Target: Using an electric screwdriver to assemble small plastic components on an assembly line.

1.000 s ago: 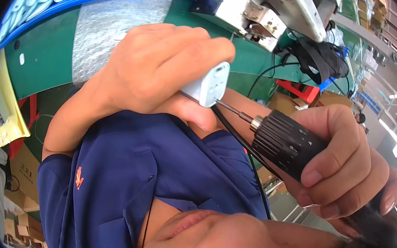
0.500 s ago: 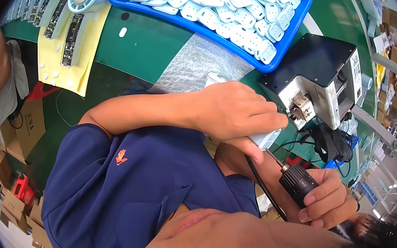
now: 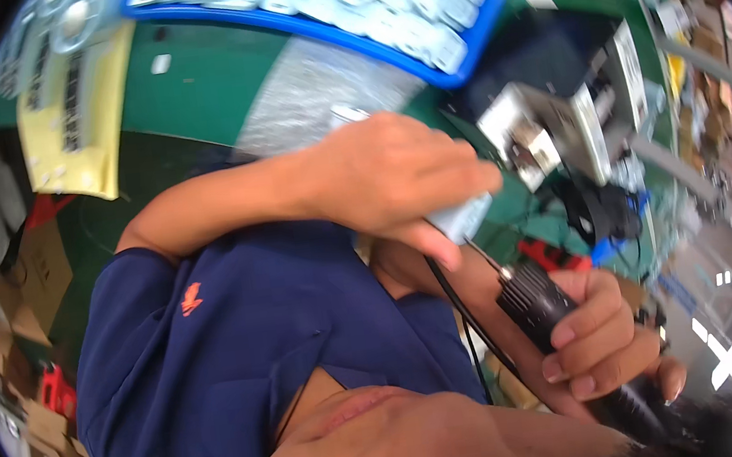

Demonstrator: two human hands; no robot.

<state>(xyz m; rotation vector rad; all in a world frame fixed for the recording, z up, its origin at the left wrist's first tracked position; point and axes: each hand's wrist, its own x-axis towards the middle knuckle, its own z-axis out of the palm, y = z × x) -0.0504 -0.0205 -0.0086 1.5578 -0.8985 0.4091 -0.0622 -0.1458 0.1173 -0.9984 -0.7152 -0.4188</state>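
My left hand (image 3: 405, 173) is closed around a pale blue-white plastic housing (image 3: 465, 216), with the thumb below and the fingers over the top. Most of the housing is hidden by the hand; one end shows past the fingertips and a white edge shows behind the knuckles. My right hand (image 3: 606, 336) wraps around a black electric screwdriver (image 3: 535, 306), tilted up and to the left. Its thin bit points at the housing's exposed end and appears to meet it; the exact contact is blurred. A black cable (image 3: 474, 325) hangs below my left hand.
A blue tray (image 3: 457, 76) heaped with pale plastic covers stands on the green bench (image 3: 194, 94). Bubble wrap (image 3: 303, 90) lies before it. To the right sits a black-and-white boxy machine (image 3: 556, 68). Yellow paper (image 3: 103, 169) with circuit boards lies at left, near another person's arm.
The whole view has shifted, so the bench items appear farther left and higher, with blur. Both hands keep their holds, and the screwdriver stays directed at the housing.
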